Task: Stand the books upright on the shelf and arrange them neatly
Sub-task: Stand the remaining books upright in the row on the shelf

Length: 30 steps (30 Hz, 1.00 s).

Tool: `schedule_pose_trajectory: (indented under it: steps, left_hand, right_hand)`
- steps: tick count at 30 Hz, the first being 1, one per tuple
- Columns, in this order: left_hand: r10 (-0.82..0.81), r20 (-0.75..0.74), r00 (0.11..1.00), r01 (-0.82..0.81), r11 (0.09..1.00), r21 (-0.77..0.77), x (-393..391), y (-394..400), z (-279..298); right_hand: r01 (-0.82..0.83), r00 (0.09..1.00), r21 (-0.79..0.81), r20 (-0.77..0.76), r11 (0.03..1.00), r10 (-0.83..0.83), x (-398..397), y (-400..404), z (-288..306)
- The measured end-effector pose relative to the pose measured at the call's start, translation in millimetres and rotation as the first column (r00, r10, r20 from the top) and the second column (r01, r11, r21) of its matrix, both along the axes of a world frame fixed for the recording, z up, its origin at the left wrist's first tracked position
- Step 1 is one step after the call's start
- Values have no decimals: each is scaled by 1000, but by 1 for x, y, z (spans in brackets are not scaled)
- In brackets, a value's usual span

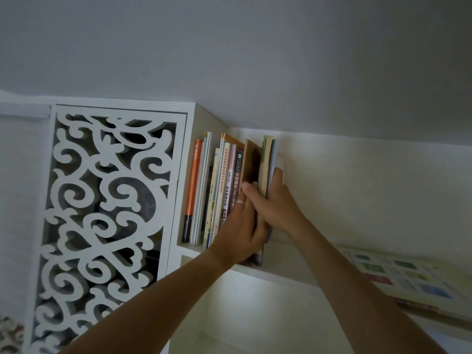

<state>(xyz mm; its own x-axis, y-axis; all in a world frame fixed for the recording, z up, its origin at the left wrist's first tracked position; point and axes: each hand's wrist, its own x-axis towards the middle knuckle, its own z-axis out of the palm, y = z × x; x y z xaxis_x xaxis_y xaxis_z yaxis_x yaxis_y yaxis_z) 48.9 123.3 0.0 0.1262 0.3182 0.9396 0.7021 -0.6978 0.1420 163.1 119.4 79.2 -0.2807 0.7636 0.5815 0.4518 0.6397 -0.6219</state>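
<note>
Row of books (217, 185) upright at left end of shelf (288, 273), against side wall. My right hand (274, 203) grasps last book (268, 164) in row, thumb on its near cover, fingers behind it; book upright, bottom at shelf front edge. My left hand (238, 232), ring on finger, grips neighbouring brown book (251, 162). Open magazine (413, 282) flat on stack toward right end of shelf. Fretwork panel (107, 213) beside shelf on left.
</note>
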Motion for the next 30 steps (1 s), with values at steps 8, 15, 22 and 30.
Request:
schedule_pose_trajectory:
  steps: [8, 15, 22, 30]
  left_hand:
    - [326, -95, 941, -269, 886, 378, -9, 21, -10]
    - [562, -129, 817, -467, 777, 422, -9, 20, -7]
    - [723, -314, 616, -636, 691, 343, 0, 11, -2]
    - [761, -252, 598, -710, 649, 272, 13, 16, -4]
  right_hand:
    - [-298, 951, -213, 21, 931, 309, 19, -8, -37]
    - [-172, 964, -292, 145, 941, 221, 10, 0, -35]
    - [217, 872, -241, 483, 946, -77, 30, -15, -28]
    - [545, 233, -127, 972, 829, -4, 146, -41, 6]
